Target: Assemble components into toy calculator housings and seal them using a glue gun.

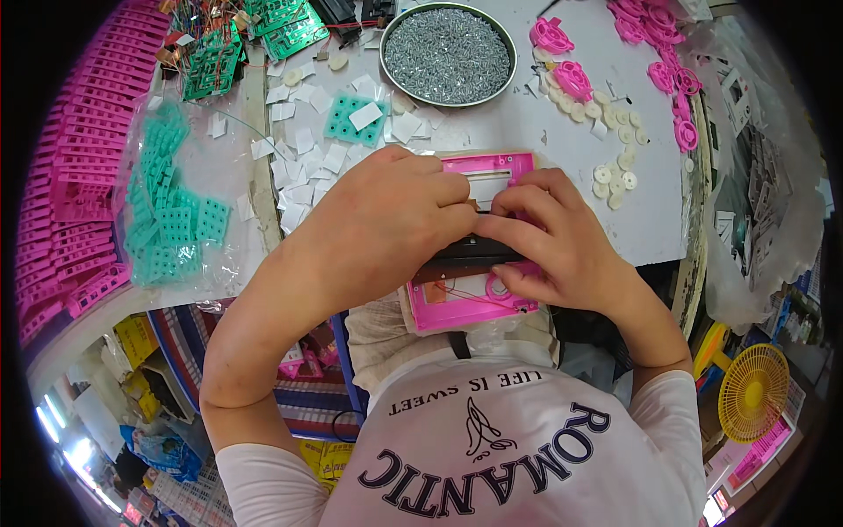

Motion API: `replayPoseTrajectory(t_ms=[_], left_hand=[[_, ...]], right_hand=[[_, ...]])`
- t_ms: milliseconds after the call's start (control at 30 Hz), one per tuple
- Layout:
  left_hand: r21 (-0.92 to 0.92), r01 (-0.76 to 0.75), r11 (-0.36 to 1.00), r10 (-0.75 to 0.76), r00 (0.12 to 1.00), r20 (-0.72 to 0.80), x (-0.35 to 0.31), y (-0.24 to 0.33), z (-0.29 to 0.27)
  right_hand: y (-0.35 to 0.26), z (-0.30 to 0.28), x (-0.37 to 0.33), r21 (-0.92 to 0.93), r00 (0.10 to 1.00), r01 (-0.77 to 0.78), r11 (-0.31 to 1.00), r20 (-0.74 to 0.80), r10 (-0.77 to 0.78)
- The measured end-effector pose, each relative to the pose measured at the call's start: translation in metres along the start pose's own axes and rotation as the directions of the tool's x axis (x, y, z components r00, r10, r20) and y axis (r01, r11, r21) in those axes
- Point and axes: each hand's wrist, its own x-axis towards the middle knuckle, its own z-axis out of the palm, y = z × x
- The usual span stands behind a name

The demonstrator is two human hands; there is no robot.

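Observation:
A pink plastic casing (465,314) with rectangular windows lies at the edge of the table, over my lap. Thin red wires and a round pink ring show in its near half. Across its middle sits a long black plastic part (461,252). My left hand (382,215) is closed at the left end of the black part, its fingers curled and its thumb hidden underneath. From the right, my right hand (558,233) grips the black part and the casing's edge, index finger on top and thumb on the near side. Where the fingertips meet, small details are hidden.
Beyond my hands stands a round tin of small metal screws (450,54). Teal rubber keypads (171,220), white paper pieces (303,167) and green circuit boards (211,66) lie left. Cream discs (615,176) and pink parts (572,81) lie right. Pink casings (79,176) are stacked far left.

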Motion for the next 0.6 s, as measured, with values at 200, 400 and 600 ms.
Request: replayPoseTrajectory(t_ms=[200, 400, 600], left_hand=[[0.013, 0.151, 0.988, -0.15, 0.987, -0.06, -0.012, 0.019, 0.009], [-0.086, 0.292, 0.952, -0.305, 0.921, -0.242, -0.025, 0.042, 0.024], [-0.29, 0.404, 0.867, -0.472, 0.853, -0.222, -0.023, 0.039, 0.03]], right_hand=[[0.0, -0.002, 0.009, -0.033, 0.995, 0.097, 0.995, 0.034, -0.096], [-0.007, -0.004, 0.013, -0.181, 0.983, 0.183, 0.966, 0.046, -0.178], [-0.022, -0.008, 0.017, -0.317, 0.977, 0.215, 0.924, 0.071, -0.203]])
